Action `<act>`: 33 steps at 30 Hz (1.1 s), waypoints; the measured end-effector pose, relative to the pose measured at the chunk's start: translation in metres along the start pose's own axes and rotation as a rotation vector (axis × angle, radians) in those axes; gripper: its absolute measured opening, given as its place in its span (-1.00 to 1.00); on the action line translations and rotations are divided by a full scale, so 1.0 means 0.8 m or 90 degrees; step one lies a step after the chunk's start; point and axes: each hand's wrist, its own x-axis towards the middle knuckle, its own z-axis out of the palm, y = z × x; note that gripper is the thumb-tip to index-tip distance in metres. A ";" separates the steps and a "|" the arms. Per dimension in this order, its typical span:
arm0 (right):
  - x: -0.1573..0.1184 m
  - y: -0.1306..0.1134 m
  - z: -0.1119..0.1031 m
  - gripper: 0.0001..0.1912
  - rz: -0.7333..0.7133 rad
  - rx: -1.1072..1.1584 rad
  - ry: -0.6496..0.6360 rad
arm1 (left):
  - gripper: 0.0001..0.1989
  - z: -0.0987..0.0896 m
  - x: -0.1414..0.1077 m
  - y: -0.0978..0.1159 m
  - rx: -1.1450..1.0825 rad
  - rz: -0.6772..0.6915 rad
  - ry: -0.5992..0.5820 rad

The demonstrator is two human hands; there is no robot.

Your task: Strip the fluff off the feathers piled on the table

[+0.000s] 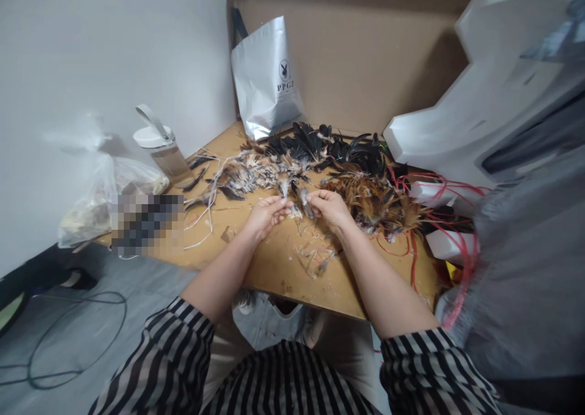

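Over the middle of the wooden table, my left hand (271, 214) pinches a small pale-tipped brown feather (284, 186) between thumb and fingers. A few centimetres to its right, my right hand (329, 208) is closed on a greyish feather (303, 198). Behind both hands lies a heap of speckled brown and white feathers (256, 172), with glossy black feathers (315, 144) at the back. To the right of my right hand spreads a pile of golden-brown feathers (379, 198). Loose scraps and bits of string (315, 259) lie on the table below my hands.
A silver bag (265, 80) stands at the back wall. Left are a drink bottle with a white lid (169, 156), a plastic bag (123, 183) and white strings (208, 217). Red strings (414, 262) trail off the right side beside white foam pieces (450, 244) and a large grey sack (534, 269).
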 end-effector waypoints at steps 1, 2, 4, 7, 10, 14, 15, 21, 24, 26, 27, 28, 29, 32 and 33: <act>-0.001 0.001 0.004 -0.74 -0.011 0.007 0.014 | -0.85 0.000 0.000 0.000 -0.002 -0.009 -0.015; -0.001 0.002 0.008 -0.74 -0.025 0.003 0.029 | -0.85 0.000 -0.001 -0.001 -0.003 -0.017 -0.033; -0.004 0.005 0.018 -0.75 -0.057 -0.022 0.052 | -0.86 0.001 -0.002 -0.002 -0.003 -0.025 -0.070; -0.008 0.009 0.032 -0.77 -0.103 -0.066 0.056 | -0.89 0.001 -0.002 -0.003 -0.009 -0.029 -0.097; -0.012 0.008 0.041 -0.77 -0.115 -0.067 0.044 | -0.92 0.001 -0.001 -0.003 -0.029 -0.023 -0.093; -0.013 0.001 0.036 -0.70 0.006 0.070 -0.004 | -0.94 0.001 -0.001 0.000 -0.080 -0.016 -0.092; -0.012 0.000 0.033 -0.68 0.038 0.106 -0.030 | -0.94 0.001 -0.002 0.001 -0.089 -0.019 -0.096; -0.012 -0.002 0.024 -0.64 0.090 0.185 -0.157 | -0.93 0.001 -0.004 0.002 -0.076 -0.061 -0.144; -0.012 -0.001 0.026 -0.66 0.065 0.163 -0.137 | -0.93 0.000 -0.004 0.001 -0.056 -0.059 -0.147; -0.011 -0.001 0.024 -0.68 0.034 0.134 -0.110 | -0.91 -0.002 -0.003 0.001 -0.029 -0.052 -0.133; -0.010 -0.001 0.023 -0.69 0.017 0.117 -0.097 | -0.89 -0.002 -0.003 0.000 -0.016 -0.048 -0.124; -0.009 -0.002 0.021 -0.69 0.002 0.097 -0.084 | -0.87 -0.002 -0.003 0.000 -0.004 -0.044 -0.116; -0.009 -0.003 0.020 -0.70 -0.008 0.077 -0.074 | -0.85 -0.003 -0.003 0.000 0.006 -0.041 -0.111; -0.009 -0.006 0.019 -0.70 -0.020 0.024 -0.042 | -0.83 -0.002 -0.004 -0.001 0.038 -0.033 -0.109; -0.010 -0.006 0.020 -0.70 -0.022 0.010 -0.032 | -0.82 -0.001 -0.005 -0.002 0.048 -0.033 -0.109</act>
